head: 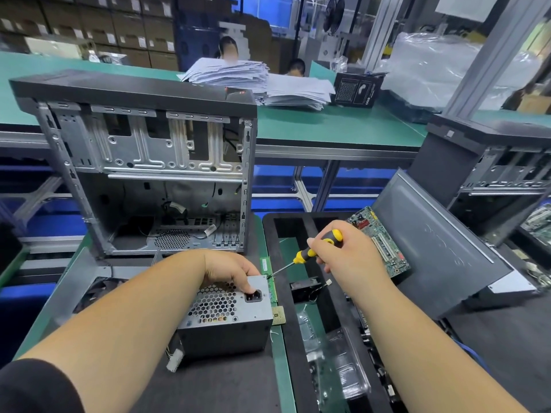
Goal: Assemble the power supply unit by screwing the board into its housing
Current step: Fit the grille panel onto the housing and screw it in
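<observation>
The grey power supply unit [226, 315] stands on the mat in front of me, its honeycomb grille and power socket facing up. My left hand [231, 271] grips its top far edge, thumb beside the socket. My right hand [347, 248] holds a yellow-and-black screwdriver [317, 247]. The screwdriver's tip touches the unit's upper right corner at a screw point. The board inside the housing is hidden.
An open computer case [149, 162] stands behind the unit. A black foam tray [269, 234] to the right holds a green circuit board [380, 241] and bagged parts. A memory stick [271, 281] and a CPU chip [278, 315] lie beside the unit. A case side panel [441, 248] leans at right.
</observation>
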A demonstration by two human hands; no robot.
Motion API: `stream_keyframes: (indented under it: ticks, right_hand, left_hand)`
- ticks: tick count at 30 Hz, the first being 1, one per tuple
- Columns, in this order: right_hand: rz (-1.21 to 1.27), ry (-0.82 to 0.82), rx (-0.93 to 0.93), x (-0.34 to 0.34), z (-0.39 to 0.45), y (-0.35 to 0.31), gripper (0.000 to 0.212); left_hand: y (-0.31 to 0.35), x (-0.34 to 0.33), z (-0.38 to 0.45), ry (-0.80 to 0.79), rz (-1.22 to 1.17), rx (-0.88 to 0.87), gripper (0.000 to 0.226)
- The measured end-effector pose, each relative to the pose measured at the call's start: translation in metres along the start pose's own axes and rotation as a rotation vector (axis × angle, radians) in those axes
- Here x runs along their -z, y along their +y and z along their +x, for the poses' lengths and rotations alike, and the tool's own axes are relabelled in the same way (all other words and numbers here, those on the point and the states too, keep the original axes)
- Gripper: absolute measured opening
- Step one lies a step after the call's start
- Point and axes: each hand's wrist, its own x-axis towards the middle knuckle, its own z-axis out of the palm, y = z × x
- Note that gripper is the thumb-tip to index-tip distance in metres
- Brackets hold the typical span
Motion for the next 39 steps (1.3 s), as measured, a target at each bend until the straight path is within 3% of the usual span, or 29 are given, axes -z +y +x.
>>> stream_keyframes:
  ticks: [5,10,26,35,39]
  right_hand:
    - [-0.072,-0.051,0.041,-0.001,0.000,-0.004,0.017]
    - [-0.182,-0.140,0.122,-0.008,-0.001,-0.008,0.016]
    - [-0.330,-0.215,0.167,-0.016,0.002,-0.018,0.016]
    - [-0.715,-0.520,0.373,-0.016,0.016,-0.059,0.016]
    - [-0.924,-0.517,0.428,-0.020,0.026,-0.073,0.013]
  left_hand:
    - [0.001,0.001,0.000,0.025,0.032,0.002,0.014]
    - [-0.006,0.002,0.006,0.058,0.045,0.005,0.016]
    - [-0.002,0.002,0.005,0.049,0.157,-0.006,0.015]
    - [0.008,-0.003,-0.001,0.077,0.204,0.010,0.030]
    - [0.010,-0.006,-0.003,0.092,0.198,0.021,0.029]
